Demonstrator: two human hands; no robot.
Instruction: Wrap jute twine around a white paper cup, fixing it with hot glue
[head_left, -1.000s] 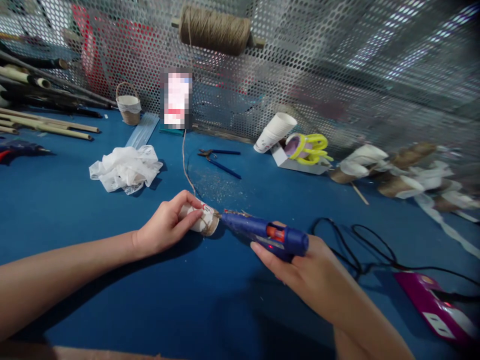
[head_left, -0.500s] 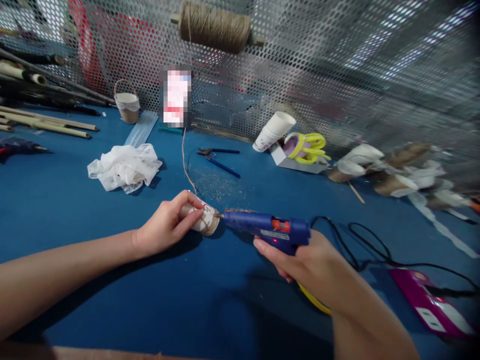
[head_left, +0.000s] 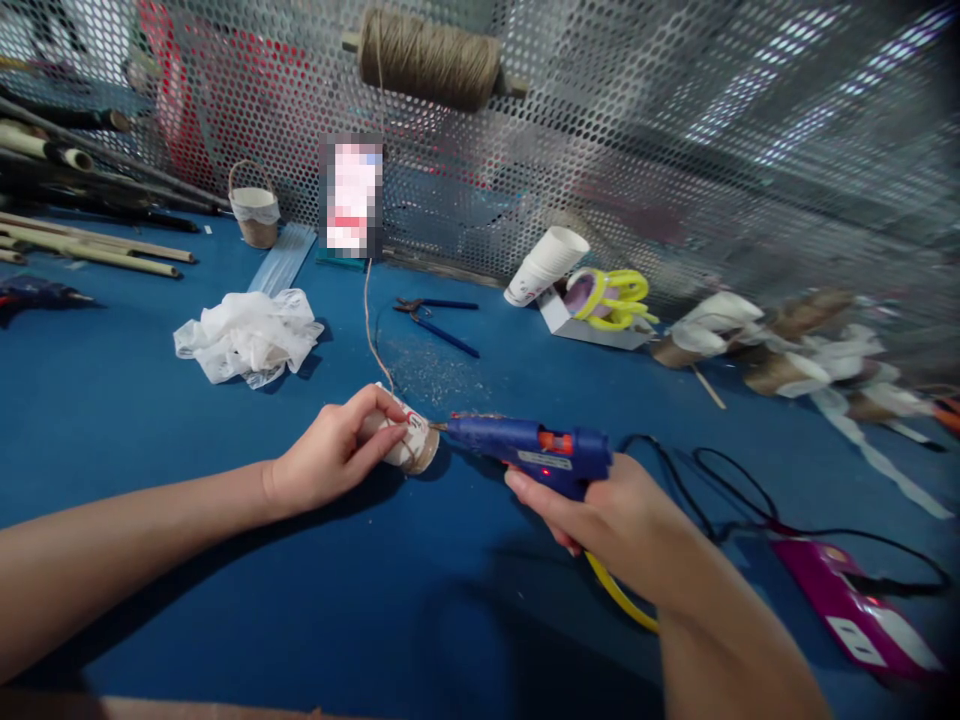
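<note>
My left hand (head_left: 341, 445) is closed around a small white paper cup (head_left: 415, 432) lying on its side, its end wrapped in twine. From the cup, a strand of twine (head_left: 368, 318) runs up towards the spool of twine (head_left: 427, 60) on the mesh. In my right hand (head_left: 600, 510) is a blue hot glue gun (head_left: 532, 450) with a small red light glowing. Its metal nozzle points left and is at the cup's twine-wrapped end; whether it touches cannot be made out. A yellow tube-like piece (head_left: 616, 598) shows below my right wrist.
Blue-handled pliers (head_left: 442, 325) lie behind the cup. White crumpled fabric (head_left: 251, 335) and a small basket (head_left: 256, 215) are left. Stacked paper cups (head_left: 546, 265) lean on a box (head_left: 592, 325) with yellow-handled scissors. A purple power strip (head_left: 855, 610) and black cord (head_left: 739, 470) lie right.
The glue gun and my right hand have shifted very slightly left. My left hand keeps its hold on the cup, which looks nearly unmoved.
</note>
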